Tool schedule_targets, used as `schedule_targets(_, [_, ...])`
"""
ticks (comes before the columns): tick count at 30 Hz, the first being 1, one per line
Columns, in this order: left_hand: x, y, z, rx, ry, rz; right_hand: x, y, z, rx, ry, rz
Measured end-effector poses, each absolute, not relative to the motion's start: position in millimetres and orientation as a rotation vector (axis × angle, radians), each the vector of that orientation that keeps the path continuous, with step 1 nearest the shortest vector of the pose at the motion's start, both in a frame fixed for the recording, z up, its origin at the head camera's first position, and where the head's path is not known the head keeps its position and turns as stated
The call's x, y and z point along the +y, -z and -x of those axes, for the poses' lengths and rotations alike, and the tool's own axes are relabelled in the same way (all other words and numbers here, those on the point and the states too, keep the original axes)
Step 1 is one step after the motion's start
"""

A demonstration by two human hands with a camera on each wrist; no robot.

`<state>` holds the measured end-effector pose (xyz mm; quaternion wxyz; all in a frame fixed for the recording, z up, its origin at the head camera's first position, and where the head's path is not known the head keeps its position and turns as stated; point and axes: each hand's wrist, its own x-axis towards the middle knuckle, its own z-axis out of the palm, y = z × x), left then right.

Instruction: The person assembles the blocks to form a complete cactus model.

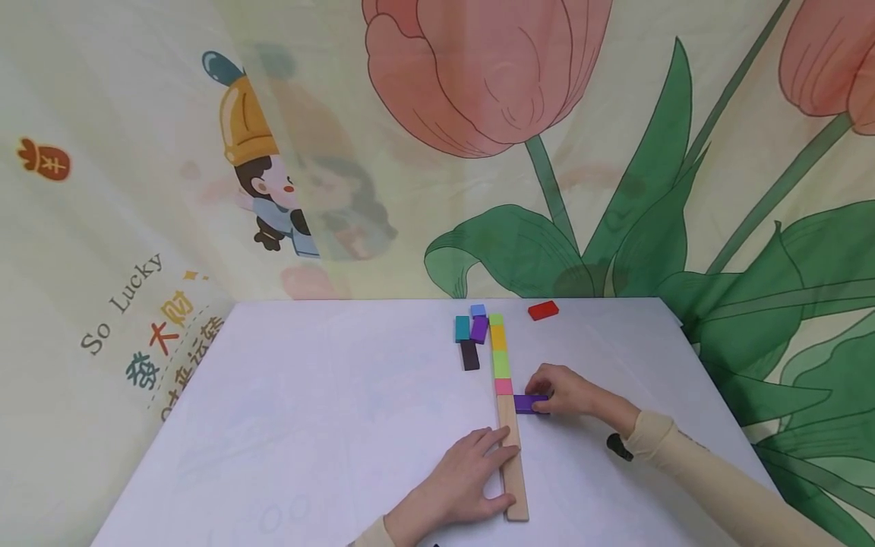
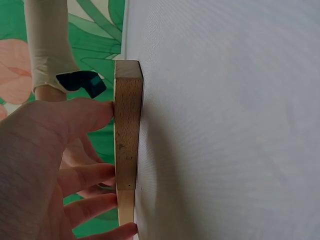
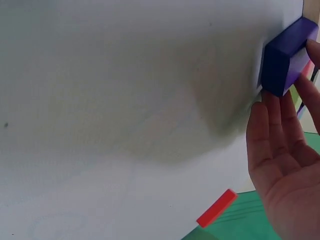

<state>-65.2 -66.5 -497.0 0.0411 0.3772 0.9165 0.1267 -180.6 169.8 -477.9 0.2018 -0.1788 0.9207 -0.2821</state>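
A straight row of blocks runs up the table: natural wood blocks [image 1: 516, 486] at the near end, then pink [image 1: 503, 387], light green [image 1: 502, 365], yellow [image 1: 498, 337] and a small green one [image 1: 496, 319]. My left hand [image 1: 461, 479] rests its fingertips and thumb on top of the wood blocks; the left wrist view shows a seam between two of them [image 2: 128, 135]. On the row's right side, my right hand [image 1: 566, 391] pinches a purple block [image 1: 525, 404] between thumb and fingers. This block [image 3: 280, 65] lies crosswise, its far end against the row.
Left of the row's far end stand teal [image 1: 462, 328], blue [image 1: 478, 310], violet [image 1: 479, 330] and black [image 1: 469, 355] blocks. A red block [image 1: 543, 310] lies near the back edge. Behind the white table [image 1: 307, 425] hangs a flowered curtain [image 1: 342, 152].
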Motion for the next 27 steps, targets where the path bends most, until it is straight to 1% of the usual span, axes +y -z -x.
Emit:
schedule_targets(7, [-67,499,66,2.814,-0.389,-1.161,171,477,180,2.530,0.799,0.604])
schedule_targets(10, [-67,500,66,2.811,-0.392,-1.163,170,477,179,2.522,0.810,0.594])
schedule_targets(14, [-67,499,65,2.800,-0.392,-1.156,170,477,183,2.562,0.826,0.513])
schedule_targets(18, [-67,497,65,2.798,-0.388,-1.141,175,479,205,2.756,0.867,0.328])
schedule_targets(22, [-67,496,65,2.803,-0.378,-1.133,184,484,242,2.932,0.958,0.018])
schedule_targets(27, [-66,497,64,2.794,-0.392,-1.129,187,488,277,2.881,1.033,-0.302])
